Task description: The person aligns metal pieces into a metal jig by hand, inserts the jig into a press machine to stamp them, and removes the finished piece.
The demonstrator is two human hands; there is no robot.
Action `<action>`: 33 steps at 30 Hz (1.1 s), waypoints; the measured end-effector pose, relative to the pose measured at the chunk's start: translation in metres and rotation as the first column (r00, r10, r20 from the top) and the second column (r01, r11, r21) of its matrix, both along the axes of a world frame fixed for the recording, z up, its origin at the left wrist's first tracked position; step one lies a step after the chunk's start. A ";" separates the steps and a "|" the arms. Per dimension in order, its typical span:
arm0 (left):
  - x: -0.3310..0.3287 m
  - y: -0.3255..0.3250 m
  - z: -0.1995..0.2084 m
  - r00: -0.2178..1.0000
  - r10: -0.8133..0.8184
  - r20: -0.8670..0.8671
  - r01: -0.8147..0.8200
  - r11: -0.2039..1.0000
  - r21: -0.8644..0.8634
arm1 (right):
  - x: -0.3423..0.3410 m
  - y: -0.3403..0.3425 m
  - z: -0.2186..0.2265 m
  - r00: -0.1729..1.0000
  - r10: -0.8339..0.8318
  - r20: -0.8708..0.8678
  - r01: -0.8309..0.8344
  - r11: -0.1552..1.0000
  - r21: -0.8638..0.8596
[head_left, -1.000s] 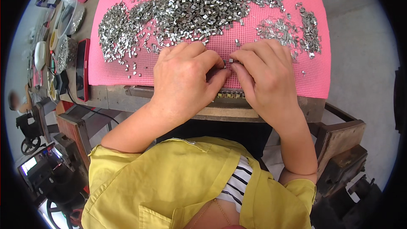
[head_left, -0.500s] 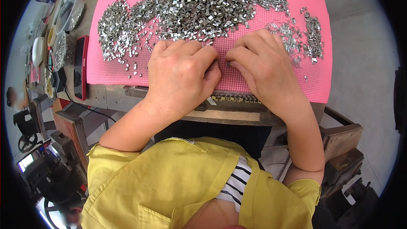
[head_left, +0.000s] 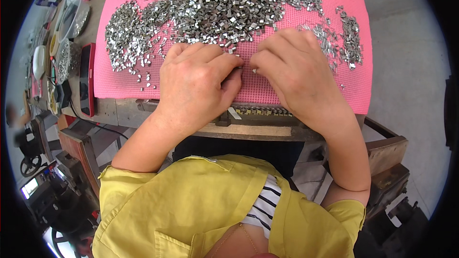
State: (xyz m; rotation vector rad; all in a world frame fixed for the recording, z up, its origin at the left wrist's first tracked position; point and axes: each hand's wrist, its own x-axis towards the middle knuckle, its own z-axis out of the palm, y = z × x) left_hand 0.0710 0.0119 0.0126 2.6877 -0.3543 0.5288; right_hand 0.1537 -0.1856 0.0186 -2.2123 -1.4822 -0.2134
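The person wears a big yellow shirt (head_left: pixel 191 200). It is a strong, mustard kind of yellow, with soft creases all over the front. The left sleeve (head_left: pixel 125 177) and the right sleeve (head_left: pixel 351 214) are short and wide, and they stop near the elbows. Sewn lines make a patch pocket (head_left: pixel 171 245) on the chest. The shirt is open at the front, and a white top (head_left: pixel 262 204) with black stripes peeks out. A thin gold chain (head_left: pixel 243 229) makes a V at the neck. Dark pants (head_left: pixel 239 149) show below the shirt. The left hand (head_left: pixel 198 79) and right hand (head_left: pixel 294 69) are bare.
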 end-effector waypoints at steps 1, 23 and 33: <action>0.001 0.001 -0.001 1.000 0.006 0.002 -0.006 1.000 -0.011 | -0.003 -0.003 0.003 0.999 -0.049 -0.017 0.049 0.998 0.030; -0.032 -0.048 -0.006 0.987 -0.141 0.076 0.150 0.979 -0.138 | -0.075 -0.050 -0.018 0.949 -0.272 -0.157 0.302 0.929 0.215; -0.035 -0.045 -0.005 0.994 -0.110 -0.029 0.101 0.970 -0.220 | -0.076 -0.046 -0.018 0.945 -0.274 -0.180 0.310 0.925 0.219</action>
